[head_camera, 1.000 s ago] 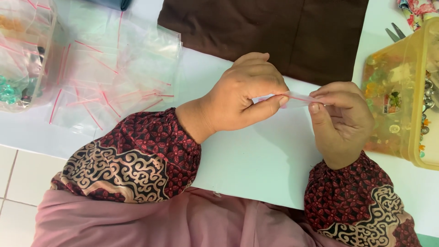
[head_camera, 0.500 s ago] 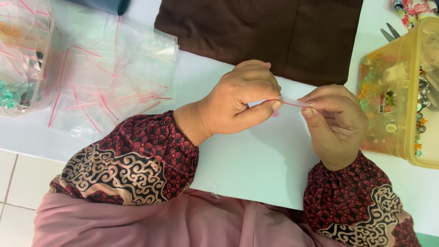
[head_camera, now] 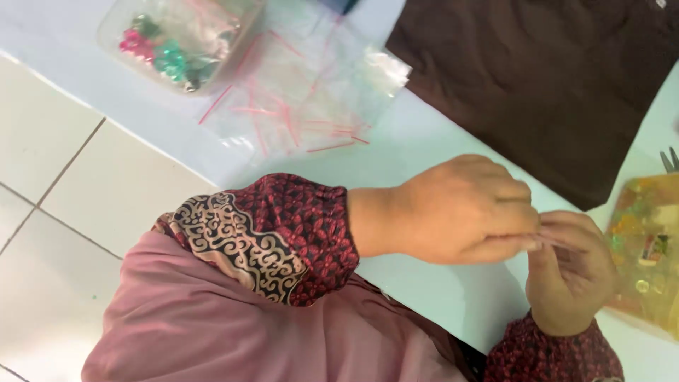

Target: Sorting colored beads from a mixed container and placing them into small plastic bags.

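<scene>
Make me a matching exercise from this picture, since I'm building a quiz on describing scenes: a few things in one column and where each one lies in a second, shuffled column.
Things:
1. brown cloth
2. pile of clear zip bags
3. yellow container
4. clear tub of pink and green pieces

Places:
A. top left corner of the white table
B. right edge, beside the right hand
C. top right, beyond the left hand
D. top middle, between the tub and the cloth

Pairs: 1-C, 2-D, 3-B, 4-A
</scene>
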